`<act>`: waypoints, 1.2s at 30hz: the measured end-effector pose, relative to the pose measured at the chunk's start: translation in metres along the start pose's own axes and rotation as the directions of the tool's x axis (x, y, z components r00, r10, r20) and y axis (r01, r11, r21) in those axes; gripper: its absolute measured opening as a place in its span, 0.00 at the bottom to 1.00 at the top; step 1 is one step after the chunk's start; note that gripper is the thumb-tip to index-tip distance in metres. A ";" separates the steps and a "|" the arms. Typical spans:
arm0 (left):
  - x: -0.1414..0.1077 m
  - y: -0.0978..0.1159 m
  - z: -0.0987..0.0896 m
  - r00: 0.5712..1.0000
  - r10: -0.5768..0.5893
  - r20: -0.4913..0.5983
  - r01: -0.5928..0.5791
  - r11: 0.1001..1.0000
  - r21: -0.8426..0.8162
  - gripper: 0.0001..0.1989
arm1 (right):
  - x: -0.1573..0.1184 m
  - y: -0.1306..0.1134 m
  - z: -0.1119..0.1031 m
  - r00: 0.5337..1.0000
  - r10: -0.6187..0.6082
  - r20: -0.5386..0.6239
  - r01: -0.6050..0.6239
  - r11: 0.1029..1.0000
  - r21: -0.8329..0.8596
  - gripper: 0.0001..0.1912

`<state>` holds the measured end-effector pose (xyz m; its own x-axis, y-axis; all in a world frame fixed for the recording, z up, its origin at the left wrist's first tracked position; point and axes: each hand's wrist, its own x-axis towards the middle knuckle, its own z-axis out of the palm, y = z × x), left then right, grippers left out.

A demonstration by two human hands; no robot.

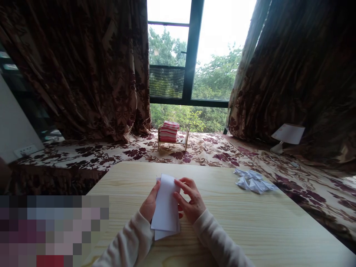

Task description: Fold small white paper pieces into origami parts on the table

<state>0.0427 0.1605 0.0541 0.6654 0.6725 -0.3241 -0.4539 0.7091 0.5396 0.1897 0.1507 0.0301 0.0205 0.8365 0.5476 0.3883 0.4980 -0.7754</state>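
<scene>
Between my two hands is a small stack of white paper sheets [166, 207], held upright-long above the table, with lower sheets sticking out askew at the bottom edge. My left hand [149, 200] grips the stack's left side, its thumb along the edge and its other fingers hidden behind the paper. At the right edge, my right hand [190, 198] has its thumb and fingers closed on the sheets. A cluster of folded white paper pieces [254, 181] lies to the right on the table.
The pale wooden table [236, 230] spans the foreground. Behind it, a flower-patterned cloth covers the window ledge, bearing a small wooden rack [185, 142] with folded red-and-white cloths [169, 132]. A white lamp [288, 134] stands at the right. Dark curtains [111, 66] flank the window. The lower left is pixelated.
</scene>
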 end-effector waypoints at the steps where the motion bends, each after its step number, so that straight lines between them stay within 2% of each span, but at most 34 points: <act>1: 0.000 0.000 0.001 1.000 -0.008 0.002 0.008 1.000 -0.002 0.35 | 0.000 -0.001 0.001 1.000 -0.006 -0.016 0.006 1.000 0.012 0.16; 6: 0.001 0.001 0.001 0.999 -0.008 -0.040 0.008 1.000 0.010 0.34 | -0.002 -0.004 0.005 0.992 0.003 -0.125 0.001 0.999 0.035 0.04; 12: -0.002 0.004 0.005 0.992 0.105 -0.073 -0.106 0.994 -0.018 0.31 | 0.004 -0.003 -0.004 0.991 0.087 -0.106 -0.081 0.995 0.057 0.08; 15: -0.004 0.006 0.006 0.980 0.152 -0.131 -0.154 0.988 -0.011 0.31 | 0.006 0.001 -0.005 0.984 0.171 -0.043 -0.160 0.969 0.190 0.13; 20: -0.004 0.008 0.002 0.968 0.202 -0.147 -0.207 0.978 -0.020 0.31 | 0.005 0.009 0.000 0.923 0.365 0.125 -0.383 0.827 0.411 0.23; 24: -0.004 0.010 0.001 0.949 0.259 -0.179 -0.266 0.964 -0.019 0.29 | 0.004 0.010 -0.002 0.814 0.498 0.300 -0.571 0.593 0.568 0.23; 26: -0.004 0.011 0.001 0.945 0.260 -0.198 -0.271 0.962 -0.031 0.30 | 0.005 0.009 -0.003 0.773 0.521 0.363 -0.625 0.521 0.581 0.23; 28: -0.005 0.011 0.002 0.942 0.260 -0.214 -0.272 0.962 -0.031 0.31 | 0.007 0.006 -0.004 0.781 0.519 0.347 -0.621 0.582 0.525 0.23; 30: -0.005 0.012 0.003 0.935 0.269 -0.229 -0.280 0.960 -0.017 0.31 | 0.008 0.000 -0.005 0.824 0.492 0.283 -0.567 0.697 0.439 0.21; 33: -0.004 0.012 0.002 0.928 0.281 -0.245 -0.291 0.957 -0.003 0.30 | -0.001 -0.016 -0.012 0.900 0.388 0.196 -0.433 0.842 0.322 0.10; 34: -0.004 0.012 0.001 0.927 0.281 -0.246 -0.291 0.957 -0.004 0.30 | -0.009 -0.023 -0.016 0.946 0.269 0.181 -0.306 0.926 0.222 0.07; 35: -0.004 0.012 0.000 0.928 0.280 -0.245 -0.290 0.957 -0.004 0.30 | -0.021 -0.029 -0.020 0.973 0.118 0.200 -0.140 0.985 0.100 0.07; 36: -0.003 0.012 -0.001 0.929 0.281 -0.243 -0.290 0.957 -0.002 0.30 | -0.036 -0.033 -0.023 0.974 -0.008 0.225 0.010 1.000 -0.007 0.09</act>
<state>0.0342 0.1673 0.0609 0.3466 0.8750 -0.3380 -0.6285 0.4841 0.6088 0.1976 0.0992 0.0433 -0.1906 0.8623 0.4691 0.3949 0.5049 -0.7676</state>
